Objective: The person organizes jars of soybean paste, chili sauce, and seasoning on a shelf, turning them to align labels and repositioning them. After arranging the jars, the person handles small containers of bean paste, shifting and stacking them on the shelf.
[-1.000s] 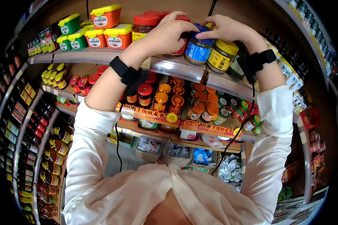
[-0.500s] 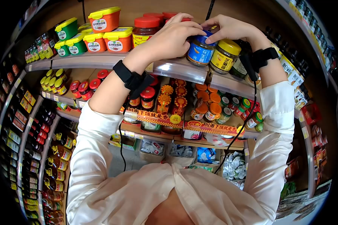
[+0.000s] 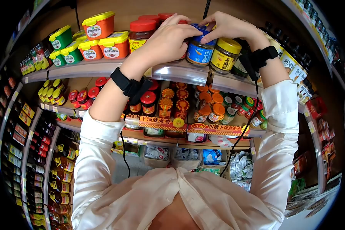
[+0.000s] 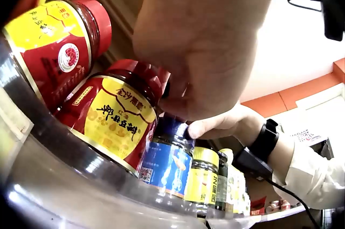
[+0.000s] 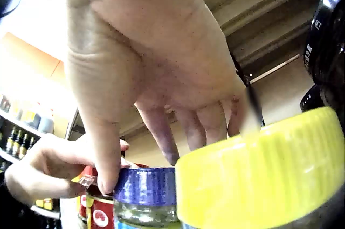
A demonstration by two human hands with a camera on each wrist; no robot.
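On the upper shelf stands a peanut butter jar (image 3: 199,53) with a blue label and blue lid (image 5: 145,186). My right hand (image 3: 232,28) holds that lid, thumb on its front and fingers reaching behind. Left of it is a red-lidded jar (image 4: 110,118) with a yellow label, mostly hidden by my left hand (image 3: 168,40) in the head view. My left thumb and fingers grip around its red lid, and the index finger reaches to the blue lid. A sesame paste jar (image 3: 223,57) with a yellow lid stands close on the right.
More red-lidded jars (image 3: 142,28) and orange tubs (image 3: 114,46) with yellow lids line the shelf to the left. A clear price strip (image 3: 176,74) runs along its edge. Lower down, a shelf carries several orange-lidded jars (image 3: 217,109). Cables (image 3: 239,142) hang from both wrists.
The head view has shifted slightly. My left fingers now cover more of the red-lidded jar than a second ago. The right hand stays at the blue lid with its thumb slightly moved.
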